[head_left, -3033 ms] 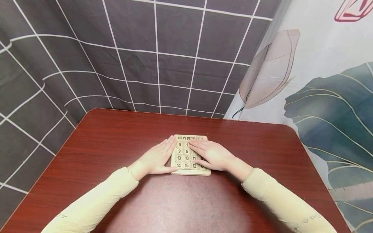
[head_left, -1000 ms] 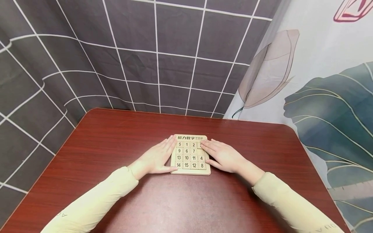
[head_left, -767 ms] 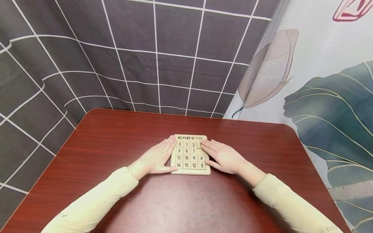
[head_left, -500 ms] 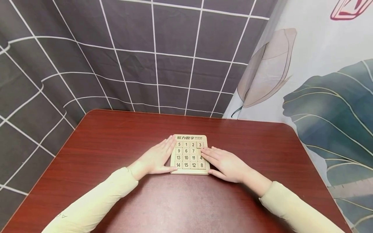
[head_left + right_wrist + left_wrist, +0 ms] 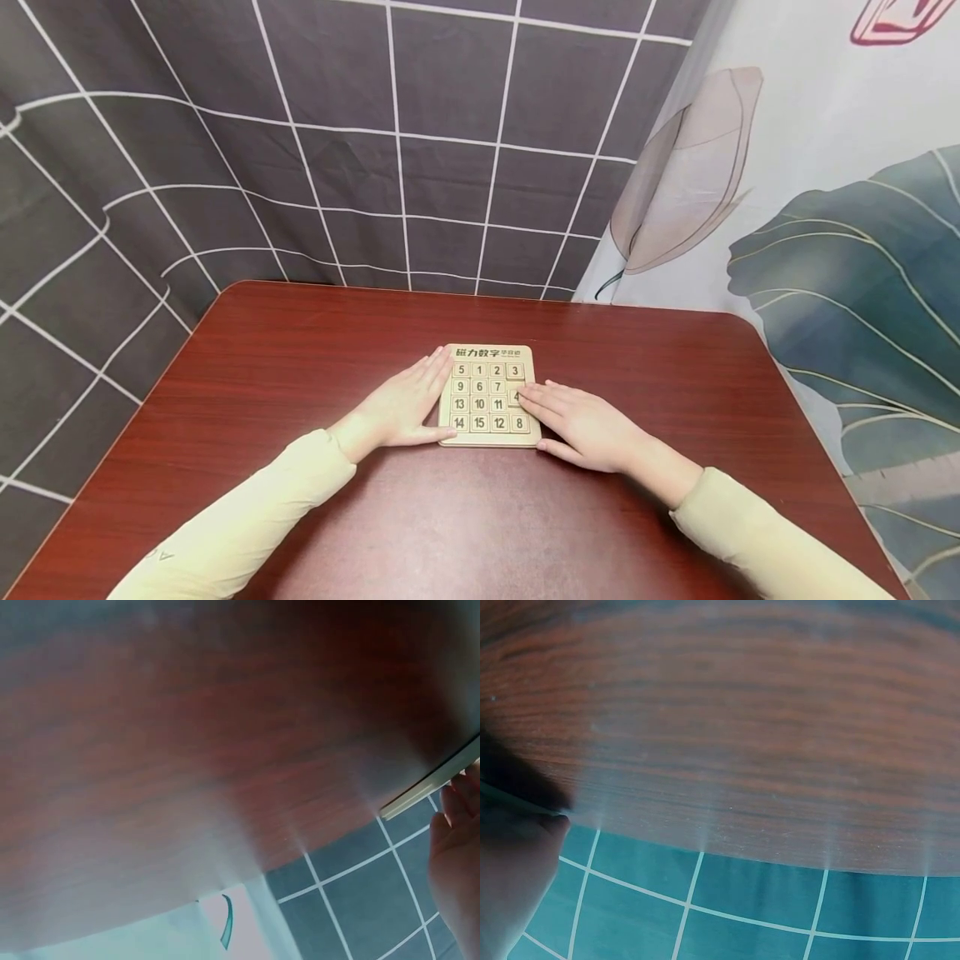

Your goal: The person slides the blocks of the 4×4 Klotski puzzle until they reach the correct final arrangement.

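A cream number sliding puzzle point(image 5: 491, 440) lies flat on the table in the head view. My left hand point(image 5: 401, 404) rests along its left edge, fingers straight and thumb at the lower left corner. On the right, my right hand point(image 5: 588, 427) touches the 4 tile point(image 5: 514, 397) with straight fingertips, its thumb by the lower right edge. That tile stands between the second and third rows of the right column, below the 3 tile point(image 5: 515, 371) and above the 8 tile point(image 5: 519, 423). The right wrist view shows the puzzle's edge point(image 5: 420, 795) beside the fingers.
The reddish-brown wooden table point(image 5: 300, 333) spreads around the puzzle. Behind it hangs a dark curtain point(image 5: 450, 183) with white grid lines. A pale curtain with leaf patterns point(image 5: 862, 250) hangs at the right.
My right hand has drawn back off the upper tiles to the right column and moved from the 3 tile to the 4 tile, which has slid up partway. The left hand stays put.
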`<action>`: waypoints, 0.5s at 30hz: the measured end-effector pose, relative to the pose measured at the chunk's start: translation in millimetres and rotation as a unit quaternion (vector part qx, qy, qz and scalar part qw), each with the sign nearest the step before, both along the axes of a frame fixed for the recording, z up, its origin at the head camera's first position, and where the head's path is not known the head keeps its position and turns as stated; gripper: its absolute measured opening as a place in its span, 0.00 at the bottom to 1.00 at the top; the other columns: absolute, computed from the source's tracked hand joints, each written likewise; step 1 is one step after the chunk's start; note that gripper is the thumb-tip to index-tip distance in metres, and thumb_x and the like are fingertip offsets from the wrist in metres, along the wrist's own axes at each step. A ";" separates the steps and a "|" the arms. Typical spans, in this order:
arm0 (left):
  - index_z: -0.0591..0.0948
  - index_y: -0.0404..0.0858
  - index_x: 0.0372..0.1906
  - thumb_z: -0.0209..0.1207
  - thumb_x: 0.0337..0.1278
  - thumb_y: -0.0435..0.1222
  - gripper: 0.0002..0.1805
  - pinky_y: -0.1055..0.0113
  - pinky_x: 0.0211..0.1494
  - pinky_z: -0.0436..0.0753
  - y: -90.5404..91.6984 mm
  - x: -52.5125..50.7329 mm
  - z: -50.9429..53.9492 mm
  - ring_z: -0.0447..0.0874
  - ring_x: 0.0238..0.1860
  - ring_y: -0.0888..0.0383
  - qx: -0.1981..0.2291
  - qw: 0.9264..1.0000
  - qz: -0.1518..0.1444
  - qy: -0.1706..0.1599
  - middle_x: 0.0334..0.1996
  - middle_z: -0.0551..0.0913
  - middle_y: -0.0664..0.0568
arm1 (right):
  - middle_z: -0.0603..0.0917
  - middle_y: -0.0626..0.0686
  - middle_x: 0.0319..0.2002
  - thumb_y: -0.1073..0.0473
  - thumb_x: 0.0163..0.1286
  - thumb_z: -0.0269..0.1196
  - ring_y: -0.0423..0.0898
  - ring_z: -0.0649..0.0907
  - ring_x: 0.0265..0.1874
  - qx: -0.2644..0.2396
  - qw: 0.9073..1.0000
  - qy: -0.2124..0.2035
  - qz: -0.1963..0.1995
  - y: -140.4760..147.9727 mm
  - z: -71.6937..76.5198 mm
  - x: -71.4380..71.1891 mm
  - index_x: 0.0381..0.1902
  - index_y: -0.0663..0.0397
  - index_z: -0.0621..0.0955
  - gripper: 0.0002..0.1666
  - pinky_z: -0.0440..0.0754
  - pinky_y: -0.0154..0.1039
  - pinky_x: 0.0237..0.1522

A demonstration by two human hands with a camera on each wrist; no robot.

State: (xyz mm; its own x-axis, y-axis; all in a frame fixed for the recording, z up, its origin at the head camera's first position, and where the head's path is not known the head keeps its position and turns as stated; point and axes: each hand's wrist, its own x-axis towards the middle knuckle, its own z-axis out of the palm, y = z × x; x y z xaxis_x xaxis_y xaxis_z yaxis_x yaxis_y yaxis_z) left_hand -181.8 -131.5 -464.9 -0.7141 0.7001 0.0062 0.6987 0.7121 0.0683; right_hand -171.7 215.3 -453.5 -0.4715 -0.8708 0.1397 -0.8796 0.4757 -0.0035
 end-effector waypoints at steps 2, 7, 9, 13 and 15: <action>0.55 0.20 0.81 0.57 0.68 0.65 0.59 0.50 0.88 0.60 0.3 -0.2 -0.2 0.52 0.86 0.36 -0.002 1.000 -0.001 0.002 0.84 0.52 0.28 | 0.75 0.58 0.77 0.45 0.77 0.64 0.55 0.76 0.77 0.002 1.000 0.000 -0.006 -1.3 -0.1 -2.7 0.76 0.62 0.74 0.38 0.75 0.55 0.78; 0.54 0.21 0.81 0.56 0.68 0.66 0.59 0.50 0.88 0.60 0.2 -0.5 0.9 0.51 0.86 0.37 -0.003 1.000 0.001 -0.005 0.84 0.51 0.28 | 0.74 0.57 0.78 0.46 0.78 0.63 0.54 0.75 0.77 0.017 1.000 0.000 -0.021 -4.0 -0.7 -9.7 0.76 0.61 0.74 0.38 0.73 0.53 0.79; 0.54 0.21 0.82 0.55 0.69 0.66 0.60 0.50 0.88 0.59 0.1 -0.7 1.1 0.51 0.86 0.37 -0.006 1.000 0.002 -0.008 0.84 0.50 0.29 | 0.74 0.57 0.78 0.45 0.78 0.62 0.54 0.75 0.77 0.021 1.000 0.002 -0.023 -4.4 -1.0 -11.2 0.76 0.61 0.74 0.37 0.72 0.53 0.80; 0.54 0.21 0.82 0.55 0.69 0.66 0.60 0.50 0.88 0.60 -0.6 -1.4 -0.7 0.51 0.86 0.36 -0.009 1.000 0.002 -0.005 0.84 0.50 0.28 | 0.73 0.57 0.78 0.45 0.79 0.62 0.54 0.74 0.78 0.018 1.000 0.000 -0.025 -4.1 -0.4 -9.4 0.77 0.61 0.73 0.38 0.71 0.53 0.81; 0.53 0.22 0.82 0.55 0.69 0.67 0.60 0.50 0.88 0.60 -0.7 -1.6 -0.8 0.50 0.86 0.37 -0.015 1.000 0.005 -0.006 0.85 0.49 0.29 | 0.73 0.57 0.78 0.44 0.78 0.62 0.54 0.74 0.78 0.010 1.000 0.001 -0.020 -3.2 0.2 -6.9 0.77 0.61 0.73 0.38 0.71 0.54 0.80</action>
